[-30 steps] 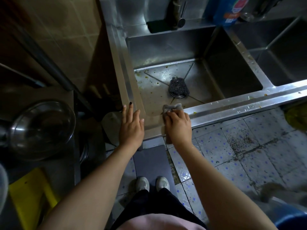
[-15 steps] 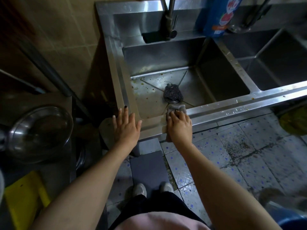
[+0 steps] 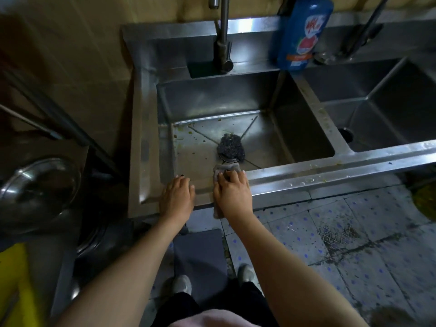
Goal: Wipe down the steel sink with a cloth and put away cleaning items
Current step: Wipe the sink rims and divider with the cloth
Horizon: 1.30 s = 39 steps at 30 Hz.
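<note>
The steel sink (image 3: 295, 178) runs across the view with a left basin and a second basin at the right. My right hand (image 3: 232, 193) presses a grey cloth (image 3: 225, 168) flat onto the front rim of the left basin; the cloth hangs over the rim's inner and outer edge. My left hand (image 3: 177, 197) rests flat on the front rim just left of it, fingers together, holding nothing. A dark scouring pad (image 3: 230, 145) lies over the drain in the left basin. Food specks dot the basin floor and rim.
A blue detergent bottle (image 3: 299, 31) stands on the back ledge between the basins. A tap (image 3: 223, 36) rises behind the left basin. A steel bowl (image 3: 39, 187) sits at the left, a yellow object (image 3: 14, 286) below it. Tiled floor lies in front.
The camera view has tilted up, showing more of the tap and bottle. My left hand has slid right along the rim, closer to my right hand; the cloth stays on the front rim.
</note>
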{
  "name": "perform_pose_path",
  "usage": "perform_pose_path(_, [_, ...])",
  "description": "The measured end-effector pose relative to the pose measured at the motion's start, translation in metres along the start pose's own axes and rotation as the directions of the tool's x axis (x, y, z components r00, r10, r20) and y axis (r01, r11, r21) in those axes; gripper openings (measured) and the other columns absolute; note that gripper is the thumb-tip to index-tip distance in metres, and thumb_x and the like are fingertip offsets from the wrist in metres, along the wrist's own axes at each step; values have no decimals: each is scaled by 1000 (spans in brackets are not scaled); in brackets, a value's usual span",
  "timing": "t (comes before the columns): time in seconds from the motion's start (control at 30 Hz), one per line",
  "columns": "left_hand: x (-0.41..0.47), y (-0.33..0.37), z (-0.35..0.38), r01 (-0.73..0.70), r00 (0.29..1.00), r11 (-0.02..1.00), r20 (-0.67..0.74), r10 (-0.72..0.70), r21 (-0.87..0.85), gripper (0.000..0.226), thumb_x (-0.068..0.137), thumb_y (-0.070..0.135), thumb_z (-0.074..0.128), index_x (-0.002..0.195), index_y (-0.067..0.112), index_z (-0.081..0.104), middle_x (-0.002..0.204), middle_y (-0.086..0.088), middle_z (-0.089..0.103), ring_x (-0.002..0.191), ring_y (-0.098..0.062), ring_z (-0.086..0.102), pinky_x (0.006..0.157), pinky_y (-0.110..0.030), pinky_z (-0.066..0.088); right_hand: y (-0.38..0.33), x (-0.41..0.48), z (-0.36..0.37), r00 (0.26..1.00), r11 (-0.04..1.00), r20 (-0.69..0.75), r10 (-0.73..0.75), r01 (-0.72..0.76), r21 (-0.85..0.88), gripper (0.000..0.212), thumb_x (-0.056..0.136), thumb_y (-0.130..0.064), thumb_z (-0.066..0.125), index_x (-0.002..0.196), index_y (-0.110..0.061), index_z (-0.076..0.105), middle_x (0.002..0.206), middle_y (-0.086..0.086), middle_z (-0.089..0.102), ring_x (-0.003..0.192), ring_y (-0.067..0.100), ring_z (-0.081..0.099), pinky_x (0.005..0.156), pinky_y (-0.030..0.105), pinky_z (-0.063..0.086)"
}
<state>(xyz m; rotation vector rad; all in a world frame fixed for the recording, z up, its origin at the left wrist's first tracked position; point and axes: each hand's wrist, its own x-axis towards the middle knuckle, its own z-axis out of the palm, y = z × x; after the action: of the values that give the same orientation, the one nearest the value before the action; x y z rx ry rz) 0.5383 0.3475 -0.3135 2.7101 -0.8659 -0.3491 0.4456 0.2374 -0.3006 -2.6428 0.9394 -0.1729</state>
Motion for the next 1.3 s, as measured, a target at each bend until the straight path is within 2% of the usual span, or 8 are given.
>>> perform_pose_path(0.13, [1, 26, 6, 22, 999, 1000, -27, -22, 10, 36, 97, 27, 33, 124, 10, 51, 131, -9, 53, 124, -26, 44, 106, -38, 30, 35, 7, -13, 999, 999, 14, -35, 35, -3, 36, 93, -29, 43, 114, -9, 65, 115, 15, 60, 116, 37, 46, 116, 37, 14])
perform_pose_path(0.37, [7, 66, 16, -68, 997, 998, 21, 68, -4, 38, 98, 24, 35, 128, 6, 48, 137, -14, 48, 133, -25, 36, 110, -35, 25, 82, 9, -32, 998, 1000, -68, -9, 11, 22, 28, 92, -22, 52, 106, -4, 69, 107, 21, 62, 110, 43, 51, 106, 47, 36])
perform_pose_path(0.53, [21, 82, 27, -150, 982, 988, 117, 146, 29, 41, 98, 32, 29, 131, 12, 45, 140, -10, 45, 135, -21, 33, 113, -34, 18, 108, 13, -39, 1000, 999, -27, 12, -12, -32, 35, 97, -26, 41, 116, -5, 63, 122, 20, 55, 121, 39, 42, 113, 45, 25])
perform_pose_path(0.77, [23, 79, 34, -181, 982, 978, 76, 174, 107, 40, 97, 35, 25, 122, 17, 50, 125, -4, 57, 117, -21, 49, 108, -35, 26, 104, 11, -37, 994, 993, 10, 109, -108, -46, 39, 100, -27, 33, 128, -9, 54, 137, 15, 41, 133, 35, 24, 118, 39, 7])
perform_pose_path(0.9, [23, 78, 37, -175, 983, 979, 74, 168, 101, 40, 98, 33, 25, 126, 17, 49, 127, -3, 56, 118, -21, 49, 106, -35, 26, 74, 8, -26, 993, 992, 13, 118, -117, -55, 34, 95, -18, 44, 121, -1, 58, 126, 22, 50, 126, 42, 36, 115, 44, 18])
perform_pose_path(1.0, [24, 79, 36, -174, 984, 981, 63, 169, 87, 37, 98, 29, 28, 125, 17, 51, 127, -3, 57, 117, -22, 49, 106, -34, 26, 56, 6, -20, 992, 993, -38, 117, -118, -11, 26, 81, -10, 65, 104, 2, 68, 105, 25, 62, 104, 47, 55, 101, 50, 41])
perform_pose_path(1.1, [24, 79, 35, -161, 986, 983, 46, 158, 84, 35, 96, 26, 32, 122, 17, 53, 124, -4, 58, 115, -23, 50, 105, -33, 26, 61, 8, -22, 993, 996, -82, 82, -79, 37, 27, 79, -10, 69, 104, 0, 69, 101, 25, 63, 97, 46, 58, 93, 52, 48])
perform_pose_path(1.3, [23, 79, 35, -166, 986, 979, 51, 161, 115, 34, 96, 31, 29, 115, 18, 54, 117, -4, 61, 109, -24, 52, 103, -35, 28, 112, 19, -41, 978, 977, -10, 208, -207, 52, 34, 95, -25, 49, 125, -14, 59, 133, 18, 46, 121, 40, 37, 111, 44, 20])
